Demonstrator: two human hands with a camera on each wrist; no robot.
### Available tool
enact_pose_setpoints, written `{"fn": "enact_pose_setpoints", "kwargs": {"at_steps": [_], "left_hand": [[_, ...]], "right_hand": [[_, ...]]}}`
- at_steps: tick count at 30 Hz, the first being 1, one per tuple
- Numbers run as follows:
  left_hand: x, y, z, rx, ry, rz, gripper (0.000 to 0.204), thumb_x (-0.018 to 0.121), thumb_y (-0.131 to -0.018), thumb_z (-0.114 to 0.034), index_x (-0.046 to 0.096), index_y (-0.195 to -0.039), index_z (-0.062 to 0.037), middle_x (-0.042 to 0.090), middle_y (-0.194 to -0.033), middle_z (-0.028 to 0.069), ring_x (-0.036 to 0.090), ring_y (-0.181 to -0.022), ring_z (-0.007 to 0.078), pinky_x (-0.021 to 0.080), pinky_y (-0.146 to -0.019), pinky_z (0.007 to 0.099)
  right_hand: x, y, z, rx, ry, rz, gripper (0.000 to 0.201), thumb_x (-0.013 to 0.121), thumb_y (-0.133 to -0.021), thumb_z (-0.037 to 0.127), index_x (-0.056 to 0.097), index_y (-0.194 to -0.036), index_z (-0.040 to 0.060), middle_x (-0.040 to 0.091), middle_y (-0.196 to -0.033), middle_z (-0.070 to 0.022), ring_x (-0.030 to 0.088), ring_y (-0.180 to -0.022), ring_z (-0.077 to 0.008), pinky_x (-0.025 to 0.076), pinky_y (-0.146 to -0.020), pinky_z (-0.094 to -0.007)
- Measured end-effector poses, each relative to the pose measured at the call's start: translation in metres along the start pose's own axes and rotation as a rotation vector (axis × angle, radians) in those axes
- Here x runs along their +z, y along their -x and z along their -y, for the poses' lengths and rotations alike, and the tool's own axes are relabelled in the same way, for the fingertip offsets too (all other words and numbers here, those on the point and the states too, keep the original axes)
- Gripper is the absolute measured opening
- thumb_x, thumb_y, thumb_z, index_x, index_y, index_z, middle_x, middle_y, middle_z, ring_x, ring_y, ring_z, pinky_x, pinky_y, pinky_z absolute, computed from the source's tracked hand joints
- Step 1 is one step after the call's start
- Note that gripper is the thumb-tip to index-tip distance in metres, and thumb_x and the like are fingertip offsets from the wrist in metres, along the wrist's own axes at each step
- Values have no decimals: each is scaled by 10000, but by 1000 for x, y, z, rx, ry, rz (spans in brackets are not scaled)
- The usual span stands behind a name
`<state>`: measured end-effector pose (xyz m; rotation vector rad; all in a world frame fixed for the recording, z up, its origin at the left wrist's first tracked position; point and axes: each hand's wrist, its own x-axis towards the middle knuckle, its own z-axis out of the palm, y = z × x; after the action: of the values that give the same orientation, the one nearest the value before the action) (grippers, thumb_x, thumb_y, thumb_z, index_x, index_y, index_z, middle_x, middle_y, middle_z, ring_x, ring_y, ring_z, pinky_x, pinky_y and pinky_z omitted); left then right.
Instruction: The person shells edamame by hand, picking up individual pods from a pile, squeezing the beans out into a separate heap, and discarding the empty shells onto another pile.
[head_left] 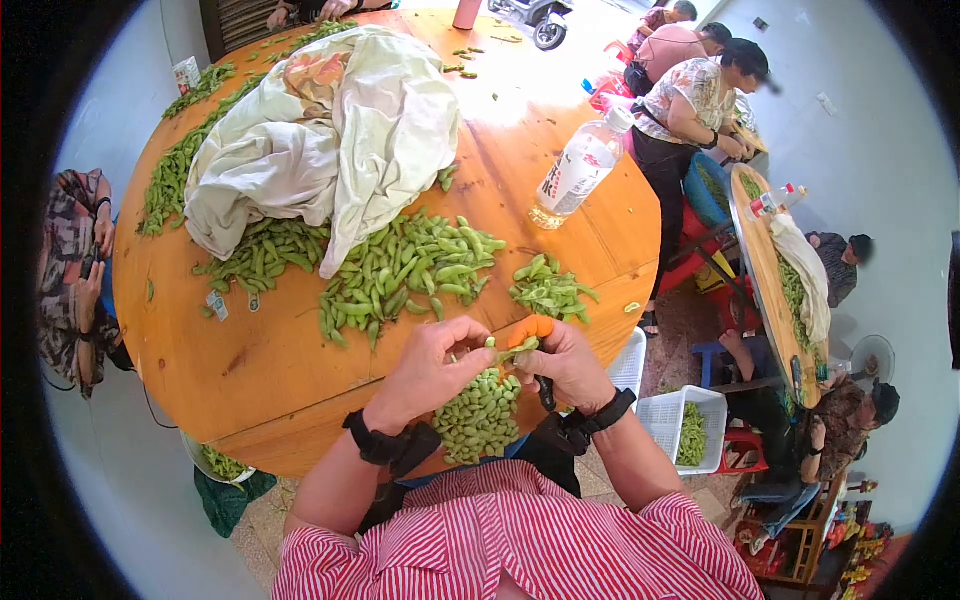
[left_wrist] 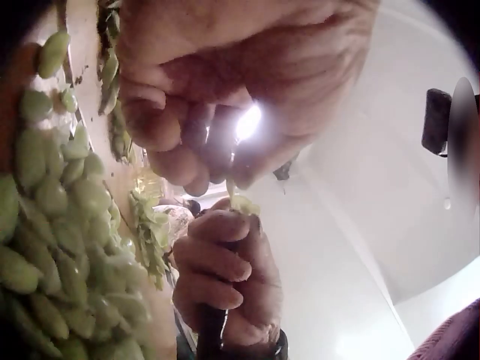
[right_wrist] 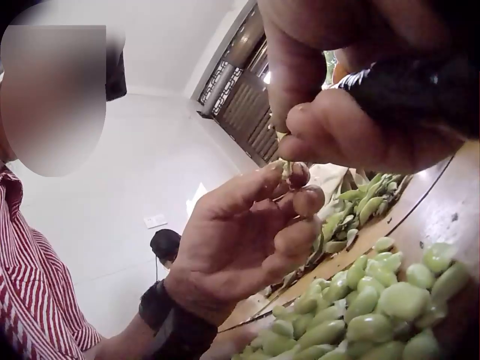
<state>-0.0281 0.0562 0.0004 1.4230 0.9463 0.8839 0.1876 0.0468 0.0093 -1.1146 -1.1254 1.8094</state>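
At the table's near edge both hands meet over a green bean pod [head_left: 520, 349]. My left hand [head_left: 447, 362] pinches its end between thumb and forefinger; in the right wrist view a pale bit of pod [right_wrist: 286, 169] shows at those fingertips. My right hand [head_left: 572, 362] pinches the pod's other side and has an orange cover [head_left: 533, 328] on one finger. A slim black handle [head_left: 546, 393] lies under the curled fingers of that hand; its far end is hidden. Below the hands is a heap of shelled green beans [head_left: 472, 420].
Unshelled pods [head_left: 400, 270] are piled beyond the hands, partly under a pale cloth [head_left: 390, 120]. A smaller pod pile [head_left: 548, 287] and a plastic bottle [head_left: 582, 170] stand to the right. White baskets [head_left: 718, 410] sit on the floor at right. Other people work at another table [head_left: 765, 270].
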Motion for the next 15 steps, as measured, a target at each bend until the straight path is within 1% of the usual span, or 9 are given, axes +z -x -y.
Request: {"fn": "enact_pose_setpoints", "kwargs": {"at_steps": [1,5,7,8,10,11,13,14,15], "left_hand": [[-1,1,-5,-13,-33,-33,178,675,-853,-132,650,-935,25,636,-760,31,557,-663,72,464,-607,266],[-3,2,-3,51,-98,-50,176,661,-846,-129,647,-934,23,644,-752,67,588,-647,121,473,-604,285],[-3,2,-3,146,-339,35,158,675,-818,-111,642,-915,9,621,-749,75,586,-633,159,469,-593,293],[-3,3,-1,148,-340,38,158,675,-818,-111,642,-915,9,621,-749,75,586,-633,159,469,-593,293],[-2,3,4,216,-437,75,181,674,-803,-133,650,-917,6,631,-783,144,625,-671,254,495,-629,349],[-3,2,5,217,-440,76,181,674,-803,-133,650,-917,6,631,-783,144,625,-671,254,495,-629,349],[-3,2,5,183,-443,74,205,688,-806,-161,657,-922,6,641,-794,140,642,-716,256,503,-662,359],[-4,2,3,181,-449,70,205,688,-806,-161,657,-922,6,641,-794,140,642,-716,256,503,-662,359],[-5,2,-1,171,-465,90,209,691,-809,-169,663,-925,3,645,-805,135,644,-731,252,503,-672,359]], "right_hand": [[-1,0,-1,2,-14,2,159,663,-881,49,640,-1038,40,670,-814,3,563,-612,-31,434,-518,-180],[-8,0,-1,-10,-29,23,157,665,-879,39,641,-1034,42,667,-810,1,560,-607,-33,434,-523,-178],[-13,0,0,-28,-36,50,153,676,-864,33,636,-1011,51,660,-819,-18,554,-611,-58,427,-529,-188],[-15,1,1,-30,-37,47,153,676,-864,33,636,-1011,51,660,-819,-18,554,-611,-58,427,-529,-188],[-19,0,7,-36,40,6,144,675,-851,25,637,-988,53,661,-819,-14,554,-611,-55,432,-532,-187],[-22,-2,11,-40,37,6,144,675,-851,25,637,-988,53,661,-819,-14,554,-611,-55,432,-532,-187],[-27,-5,21,-76,230,-101,149,672,-851,41,642,-996,45,663,-817,-1,578,-643,-69,450,-557,-202],[-32,-9,22,-79,227,-96,149,672,-851,41,642,-996,45,663,-817,-1,578,-643,-69,450,-557,-202],[-32,-14,24,-200,444,-190,155,671,-851,56,646,-1001,32,665,-808,-13,600,-664,-107,469,-588,-240]]}}
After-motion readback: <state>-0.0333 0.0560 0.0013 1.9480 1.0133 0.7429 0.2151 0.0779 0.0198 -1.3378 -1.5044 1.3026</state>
